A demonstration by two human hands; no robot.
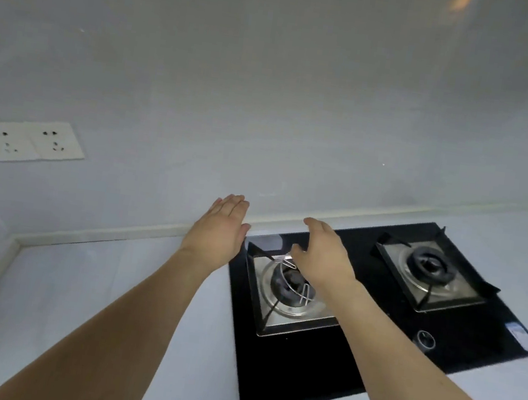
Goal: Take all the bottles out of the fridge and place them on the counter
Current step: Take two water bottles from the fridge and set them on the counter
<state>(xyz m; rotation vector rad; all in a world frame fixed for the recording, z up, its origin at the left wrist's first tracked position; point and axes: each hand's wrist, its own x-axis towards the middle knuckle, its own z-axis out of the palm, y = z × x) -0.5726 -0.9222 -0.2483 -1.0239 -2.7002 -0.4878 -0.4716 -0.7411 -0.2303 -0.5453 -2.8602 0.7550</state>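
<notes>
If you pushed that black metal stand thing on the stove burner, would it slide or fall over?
The pan support would probably slide a little rather than tip: it looks low and wide, sitting flat on the shiny steel tray. It is likely stiff and fairly heavy, as its bars look like solid metal.

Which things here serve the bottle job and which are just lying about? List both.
For the job:
- white counter, where bottles will go
- left hand, open, holding nothing
- right hand, relaxed, holding nothing
No bottle or fridge in view.

Just there:
- black glass gas hob with two burners
- white double wall socket
</notes>
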